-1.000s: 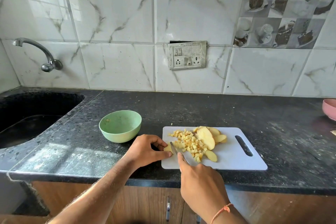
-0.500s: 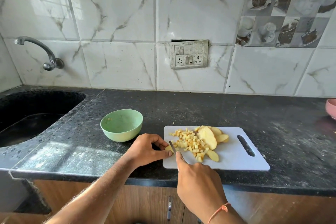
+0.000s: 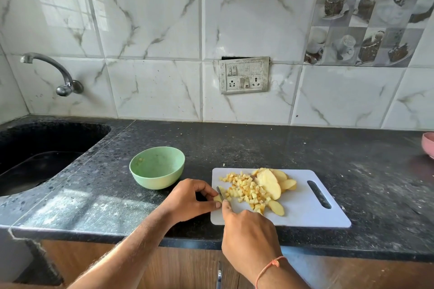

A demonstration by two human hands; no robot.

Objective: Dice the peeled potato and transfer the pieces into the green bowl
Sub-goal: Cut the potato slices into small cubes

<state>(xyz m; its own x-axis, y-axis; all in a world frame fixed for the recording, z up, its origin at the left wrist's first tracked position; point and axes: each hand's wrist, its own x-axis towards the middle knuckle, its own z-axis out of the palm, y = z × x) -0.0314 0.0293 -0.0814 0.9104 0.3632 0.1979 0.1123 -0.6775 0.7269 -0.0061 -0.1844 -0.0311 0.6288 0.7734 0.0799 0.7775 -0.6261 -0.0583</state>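
While the left hand (image 3: 187,197) pinched a small pale-yellow potato piece (image 3: 217,198) between thumb and fingertips at the near-left corner of the white plastic chopping board (image 3: 305,211), the right hand (image 3: 249,232) was curled round the handle of a small steel-bladed knife (image 3: 220,192), forefinger laid along its back and the blade set against the piece. Beside the blade lay a loose heap of small yellow potato cubes (image 3: 246,191), and past that several uncut pale potato slices (image 3: 270,183) leaned together towards the board's slotted handle. The round pale-green plastic bowl (image 3: 156,166) stood on the dark speckled stone counter (image 3: 258,148) just left of the board, holding only a few scraps, so the transfer looked not yet begun. Raw peeled potato would likely be firm but wet and slippery, so the little piece probably wanted holding by its sides, fingertips tucked back from the edge. The cubes, being light and loose, seemed better scooped or swept in together than picked up singly
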